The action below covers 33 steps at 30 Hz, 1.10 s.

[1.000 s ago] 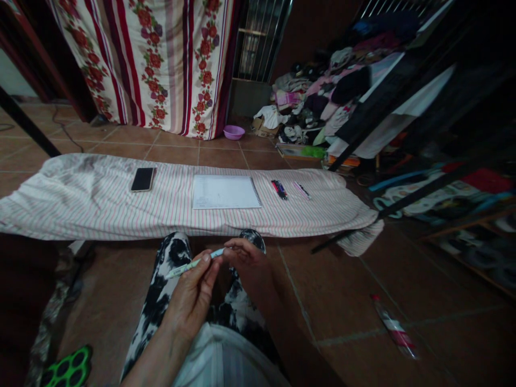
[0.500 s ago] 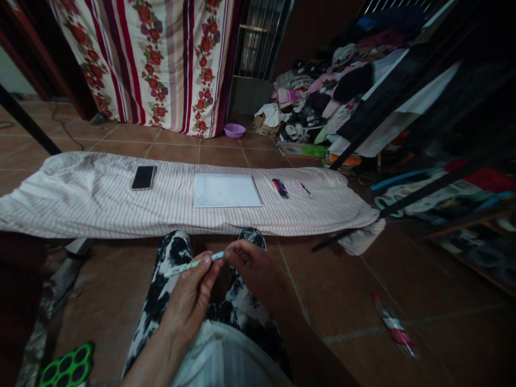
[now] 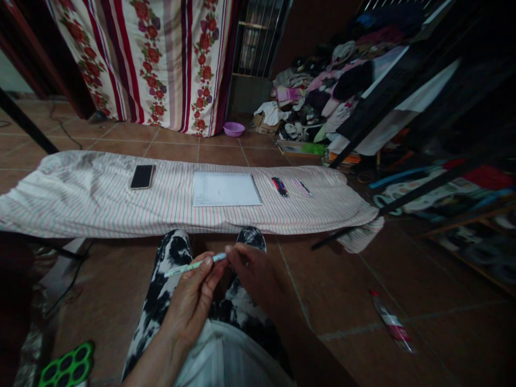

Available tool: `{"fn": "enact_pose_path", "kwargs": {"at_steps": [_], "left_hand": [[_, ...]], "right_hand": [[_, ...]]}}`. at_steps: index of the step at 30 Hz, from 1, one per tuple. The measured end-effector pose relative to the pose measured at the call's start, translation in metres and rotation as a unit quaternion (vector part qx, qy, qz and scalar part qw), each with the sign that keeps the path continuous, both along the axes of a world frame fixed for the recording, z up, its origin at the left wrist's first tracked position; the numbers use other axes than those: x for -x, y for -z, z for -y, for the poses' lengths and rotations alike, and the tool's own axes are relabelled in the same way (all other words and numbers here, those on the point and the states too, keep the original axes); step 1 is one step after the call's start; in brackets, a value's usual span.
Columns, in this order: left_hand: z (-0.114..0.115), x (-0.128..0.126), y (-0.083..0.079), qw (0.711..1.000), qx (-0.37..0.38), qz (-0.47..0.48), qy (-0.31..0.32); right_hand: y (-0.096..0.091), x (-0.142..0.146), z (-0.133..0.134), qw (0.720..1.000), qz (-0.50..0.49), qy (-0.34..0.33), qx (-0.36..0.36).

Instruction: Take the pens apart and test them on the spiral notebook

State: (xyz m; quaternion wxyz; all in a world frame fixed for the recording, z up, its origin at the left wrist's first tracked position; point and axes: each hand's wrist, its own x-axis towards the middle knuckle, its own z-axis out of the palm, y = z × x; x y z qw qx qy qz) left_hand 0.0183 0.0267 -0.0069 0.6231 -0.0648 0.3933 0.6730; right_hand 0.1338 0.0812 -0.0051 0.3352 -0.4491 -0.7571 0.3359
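Above my lap, a slim pale green and blue pen (image 3: pixel 181 269) slants up to the right. My left hand (image 3: pixel 197 290) is closed on its middle, the thumb lying along the top. My right hand (image 3: pixel 252 269) pinches the pen's right end between thumb and fingertips, which hide that tip. Beyond my knees, a spiral notebook (image 3: pixel 226 189) lies open to a pale page on the striped cloth (image 3: pixel 169 215). Right of it rest several dark and red pens (image 3: pixel 279 187) and a small group of pink and white pens (image 3: pixel 302 188).
A phone (image 3: pixel 142 177) lies on the cloth at the left. On the tiled floor are a bottle with a red cap (image 3: pixel 392 322), a green object with round dark cells (image 3: pixel 66 366) and a purple basin (image 3: pixel 234 129). Clothes (image 3: pixel 314 97) are heaped at the back right.
The right fingers have shifted slightly at the pen's end and look more closed around it. The left hand keeps its hold, and the view has moved very little.
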Motion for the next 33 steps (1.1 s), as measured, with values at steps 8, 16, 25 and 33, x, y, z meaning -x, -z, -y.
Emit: {"fn": "enact_pose_path", "kwargs": {"at_steps": [8,16,25,33], "left_hand": [[0.001,0.001,0.001,1.000,-0.022,0.001,-0.007],[-0.001,0.003,0.004,0.999,-0.014,-0.021,-0.027],[-0.001,0.005,0.000,0.999,0.004,-0.029,-0.021],[0.001,0.005,-0.002,0.998,0.027,-0.049,0.014]], "right_hand": [[-0.001,0.000,0.002,0.999,0.004,-0.017,0.038],[0.000,0.001,0.000,0.998,0.023,-0.027,0.054],[-0.003,-0.008,-0.002,0.993,-0.091,-0.039,0.065],[-0.005,-0.008,-0.002,0.995,-0.075,-0.041,0.043]]}}
